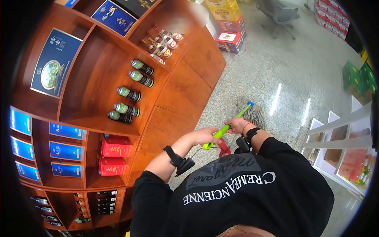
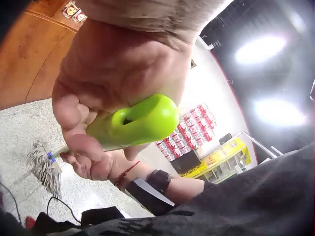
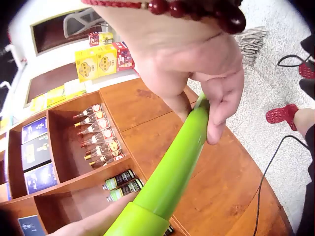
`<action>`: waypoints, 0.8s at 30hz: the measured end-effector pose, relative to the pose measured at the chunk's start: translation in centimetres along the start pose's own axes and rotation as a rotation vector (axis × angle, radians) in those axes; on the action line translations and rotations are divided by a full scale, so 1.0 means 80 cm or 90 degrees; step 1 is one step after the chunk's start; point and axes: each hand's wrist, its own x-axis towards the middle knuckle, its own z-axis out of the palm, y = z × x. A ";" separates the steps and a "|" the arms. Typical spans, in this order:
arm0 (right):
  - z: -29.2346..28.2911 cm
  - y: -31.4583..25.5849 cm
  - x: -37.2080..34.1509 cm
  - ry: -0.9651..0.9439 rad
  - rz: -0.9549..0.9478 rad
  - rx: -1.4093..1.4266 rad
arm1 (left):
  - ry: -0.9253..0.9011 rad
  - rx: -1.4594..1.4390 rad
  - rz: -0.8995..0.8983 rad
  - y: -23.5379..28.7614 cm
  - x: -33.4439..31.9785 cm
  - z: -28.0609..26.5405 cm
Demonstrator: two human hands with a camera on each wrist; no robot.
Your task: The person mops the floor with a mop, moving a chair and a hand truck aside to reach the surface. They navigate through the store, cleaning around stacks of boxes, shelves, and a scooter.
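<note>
Gripping the green handle (image 1: pixel 223 131) close to its holed end, your left hand (image 1: pixel 204 136) has its fingers curled round the plastic. Your right hand (image 1: pixel 237 125) grasps the same handle farther along, nearer the mop head (image 1: pixel 256 117), with thumb and fingers closed about it. The handle slants away from your body to a blue connector (image 1: pixel 250 104), where the grey strands spread over the speckled floor (image 1: pixel 284 71). That mop head lies ahead of your hands, near the base of the wooden cabinet (image 1: pixel 189 94) on your left. Green-and-black cans (image 1: pixel 129 94) and a cluster of bottles (image 1: pixel 164 43) stand on its shelves. White shelving (image 1: pixel 335 146) is well apart, on your right. A red beaded bracelet (image 3: pixel 182 8) circles your right wrist, and a red shoe (image 3: pixel 281 114) shows on the floor near a thin dark cable (image 3: pixel 266 172).
</note>
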 end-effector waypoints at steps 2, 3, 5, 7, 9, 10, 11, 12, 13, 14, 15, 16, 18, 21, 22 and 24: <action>-0.007 0.008 0.008 0.075 -0.079 -0.141 | -0.029 -0.050 -0.020 0.008 -0.005 -0.017; -0.014 0.014 0.018 0.081 -0.082 -0.101 | -0.038 -0.049 -0.018 0.008 -0.001 -0.030; -0.044 -0.091 0.005 0.119 0.170 0.296 | -0.036 -0.018 -0.033 0.024 0.001 -0.055; -0.052 -0.081 0.012 0.099 0.025 0.198 | -0.036 -0.003 -0.014 0.030 0.012 -0.082; -0.074 -0.126 0.014 0.153 0.222 0.465 | -0.032 0.023 0.034 0.034 0.024 -0.105; -0.089 -0.154 0.017 0.204 0.416 0.731 | -0.034 0.027 0.041 0.037 0.033 -0.120; -0.098 -0.151 0.023 0.197 0.397 0.707 | -0.044 0.078 0.050 0.039 0.041 -0.135; -0.103 -0.129 0.031 0.203 0.398 0.709 | -0.055 0.128 0.058 0.039 0.048 -0.149; -0.107 -0.089 0.045 0.200 0.156 0.334 | -0.059 0.131 0.060 0.040 0.053 -0.164; -0.118 -0.068 0.059 0.181 -0.082 -0.049 | -0.070 0.169 0.085 0.043 0.063 -0.180; -0.131 -0.083 0.067 0.184 -0.078 -0.049 | -0.084 0.204 0.107 0.044 0.072 -0.193; -0.143 -0.119 0.069 0.247 0.152 0.365 | -0.093 0.206 0.107 0.044 0.083 -0.206; -0.161 -0.131 0.083 0.298 0.384 0.792 | -0.119 0.295 0.131 0.045 0.108 -0.232; -0.194 -0.096 0.087 0.412 0.408 0.702 | -0.151 0.329 0.161 0.054 0.149 -0.250; -0.204 -0.100 0.081 0.425 0.408 0.712 | -0.164 0.338 0.164 0.053 0.167 -0.249; -0.226 -0.110 0.064 0.521 0.446 0.648 | -0.103 0.375 0.270 0.047 0.214 -0.244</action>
